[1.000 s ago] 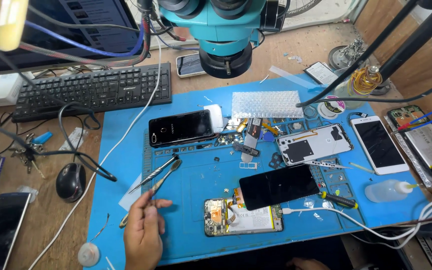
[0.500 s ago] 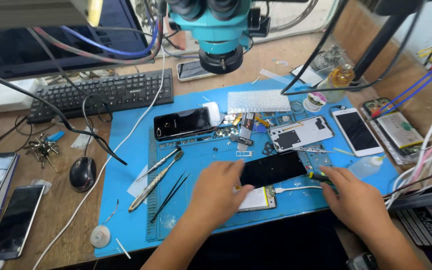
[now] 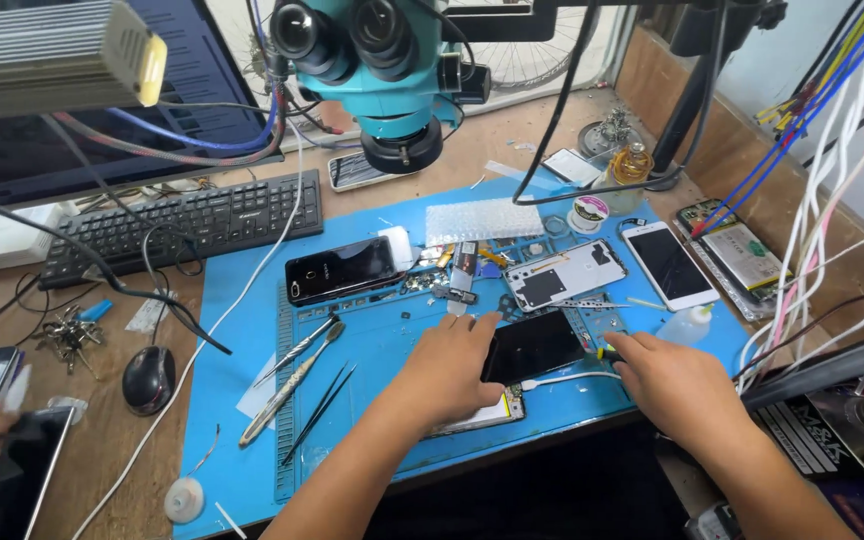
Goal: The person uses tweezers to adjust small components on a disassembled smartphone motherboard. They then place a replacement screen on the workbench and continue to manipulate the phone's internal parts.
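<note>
A blue mat covers the counter; the left hand lies flat on an opened phone — fingers spread; the right hand pinches a small screwdriver beside the dark screen.

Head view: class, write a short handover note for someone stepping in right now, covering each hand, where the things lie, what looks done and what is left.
Left hand: resting on the opened phone, fingers at the black screen panel.
Right hand: on the blue mat at the panel's right edge, beside a white cable.
Done: phone lies opened, panel lifted off it.
Left: panel not yet seated; tweezers lie unused to the left.
</note>
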